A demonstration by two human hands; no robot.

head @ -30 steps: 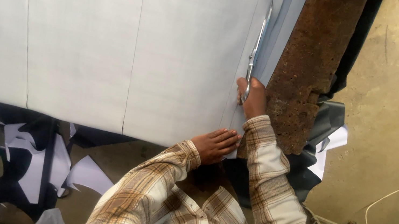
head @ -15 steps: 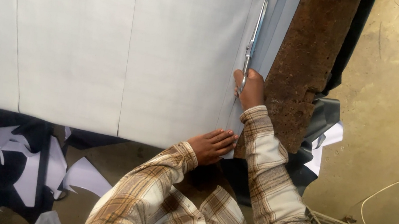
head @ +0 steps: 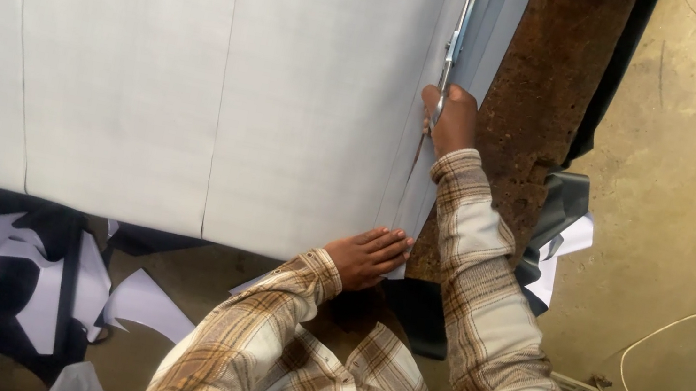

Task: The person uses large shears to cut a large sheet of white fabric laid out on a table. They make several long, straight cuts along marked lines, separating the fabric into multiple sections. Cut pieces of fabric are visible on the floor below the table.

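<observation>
A wide sheet of pale grey fabric (head: 199, 64) lies spread over a table, with faint fold lines running away from me. My right hand (head: 449, 118) grips a pair of long metal scissors (head: 459, 29) whose blades point away along the fabric's right edge, where a cut line runs behind them. My left hand (head: 366, 254) lies flat on the near edge of the fabric, fingers together, holding nothing. Both arms wear plaid sleeves.
A rusty brown board (head: 546, 97) runs along the right of the fabric. Black and white fabric scraps (head: 57, 278) lie on the floor at lower left, more scraps (head: 561, 233) at right. White cables (head: 669, 376) trail across the concrete floor at lower right.
My right hand has moved farther away along the fabric's right edge with the scissors, lengthening the cut. My left hand has stayed on the near edge.
</observation>
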